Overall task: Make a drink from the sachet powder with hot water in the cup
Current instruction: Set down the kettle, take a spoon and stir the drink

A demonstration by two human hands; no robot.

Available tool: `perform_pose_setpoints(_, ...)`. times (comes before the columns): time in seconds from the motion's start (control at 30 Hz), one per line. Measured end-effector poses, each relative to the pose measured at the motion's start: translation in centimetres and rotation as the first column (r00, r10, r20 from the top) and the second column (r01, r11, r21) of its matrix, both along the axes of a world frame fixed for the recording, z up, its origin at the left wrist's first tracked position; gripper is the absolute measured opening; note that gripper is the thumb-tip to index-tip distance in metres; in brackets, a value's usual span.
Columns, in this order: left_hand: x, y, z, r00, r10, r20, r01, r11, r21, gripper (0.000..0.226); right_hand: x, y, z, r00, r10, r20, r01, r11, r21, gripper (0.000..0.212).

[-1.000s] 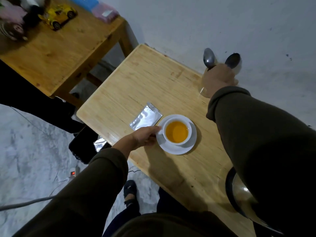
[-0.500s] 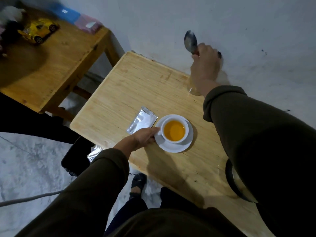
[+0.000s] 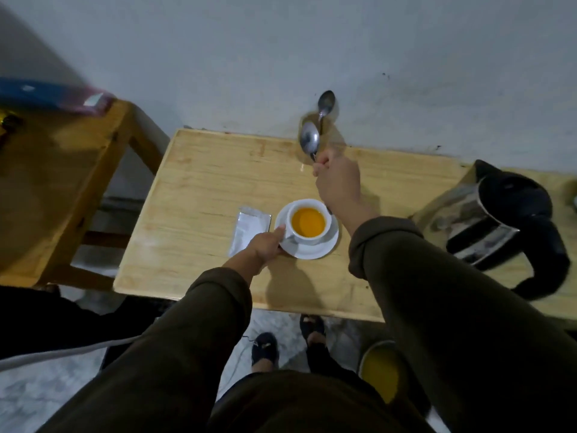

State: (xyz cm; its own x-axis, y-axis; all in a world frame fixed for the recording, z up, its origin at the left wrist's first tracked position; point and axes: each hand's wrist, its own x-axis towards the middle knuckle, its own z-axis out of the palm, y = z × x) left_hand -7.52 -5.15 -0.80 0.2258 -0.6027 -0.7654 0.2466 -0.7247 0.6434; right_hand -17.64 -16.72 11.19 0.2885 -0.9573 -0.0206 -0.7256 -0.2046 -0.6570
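Note:
A white cup [image 3: 309, 237] full of orange drink stands on a white saucer [image 3: 315, 251] in the middle of the light wooden table [image 3: 199, 189]. My left hand [image 3: 265, 245] grips the saucer's left rim. My right hand [image 3: 338, 182] is just behind the cup and holds a metal spoon [image 3: 309, 140] by its handle, bowl pointing up and away. A second spoon [image 3: 325, 103] stands in a clear glass [image 3: 331, 135] against the wall. The silver sachet [image 3: 249, 234] lies flat, left of the saucer.
A steel kettle [image 3: 487, 232] with a black handle sits on the table's right side. A darker wooden table [image 3: 62, 189] stands to the left with a blue and pink box [image 3: 56, 96]. A yellow bucket [image 3: 384, 370] and my feet are on the floor below.
My right hand has drawn one spoon out of the glass and come back toward the cup. My left hand has stayed on the saucer. The camera has swung right, so the kettle is in full view.

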Motion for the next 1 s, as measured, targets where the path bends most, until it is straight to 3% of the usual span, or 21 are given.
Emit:
perform_pose_setpoints(0.2,1.1,0.0,-4.8,0.995,-0.094,0.046,0.097,0.993,-0.063,0.127,-2.1,4.6,-1.0,0.953,-0.171,0.250,0.113,0.966,0.231,0.019)
perform_pose_setpoints(0.37,1.4,-0.4,-5.8,0.993,-0.102,0.055,0.104,0.994,-0.043,0.124,-3.0,6.1,-0.5,0.864,-0.303,0.402,0.109,0.892,0.438,0.026)
perform_pose_setpoints(0.47,1.1,-0.3,-4.4,0.996,-0.078,0.049,0.080,0.996,-0.030,0.117,-3.7,6.9,0.0,0.860,-0.236,0.453,0.033,0.911,0.410,0.025)
perform_pose_setpoints(0.6,0.1,0.0,-1.5,0.997,-0.058,0.058,0.060,0.998,-0.029,0.082,-4.0,7.0,-0.1,0.938,-0.124,0.322,0.056,0.976,0.212,0.018)
perform_pose_setpoints(0.7,-0.1,0.0,-1.6,0.999,-0.020,0.048,0.022,0.999,-0.027,0.079,-4.1,6.6,0.0,0.968,-0.099,0.231,0.078,0.992,0.098,0.025)
perform_pose_setpoints(0.87,0.9,-0.5,-6.5,1.000,-0.020,0.007,0.020,0.997,-0.078,0.127,-4.6,6.0,-0.4,0.987,-0.036,0.155,0.027,0.998,0.058,0.022)
perform_pose_setpoints(1.0,1.3,-0.6,-8.4,1.000,0.003,0.010,-0.002,0.997,-0.083,0.139,-4.9,5.1,-1.1,0.998,0.020,0.058,-0.021,1.000,0.017,0.028)
